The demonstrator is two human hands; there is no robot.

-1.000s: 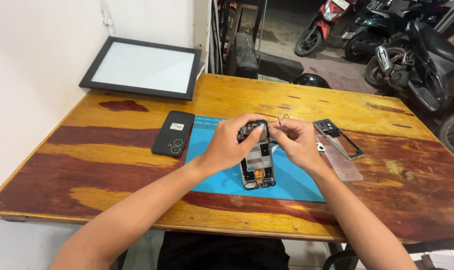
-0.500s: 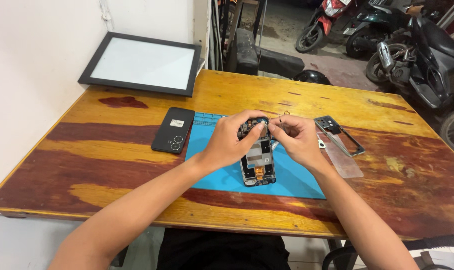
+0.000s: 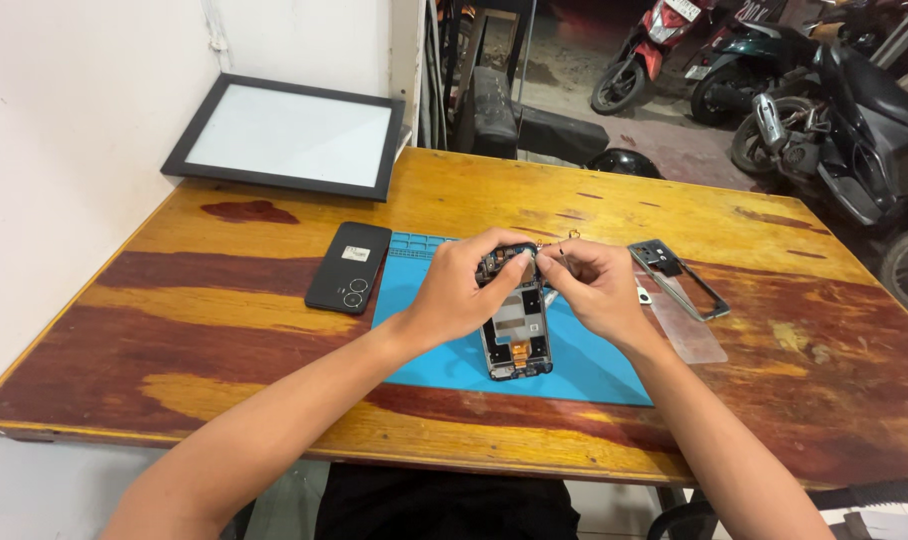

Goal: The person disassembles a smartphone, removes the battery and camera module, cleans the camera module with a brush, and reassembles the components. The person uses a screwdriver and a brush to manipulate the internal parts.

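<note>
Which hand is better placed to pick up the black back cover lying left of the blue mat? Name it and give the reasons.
Left. The left hand grips the top of the opened phone on the side nearer the black back cover. The right hand works at the phone's far side and would have to cross over it.

2 hands, 1 opened phone

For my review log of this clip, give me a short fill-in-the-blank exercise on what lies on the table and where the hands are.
1. The opened phone lies on a ____ mat.
2. The left hand and right hand meet at the phone's ____ end.
3. The black back cover lies to the ____ of the mat.
4. The black-framed panel leans against the ____.

Missing words: blue; far; left; wall
</note>
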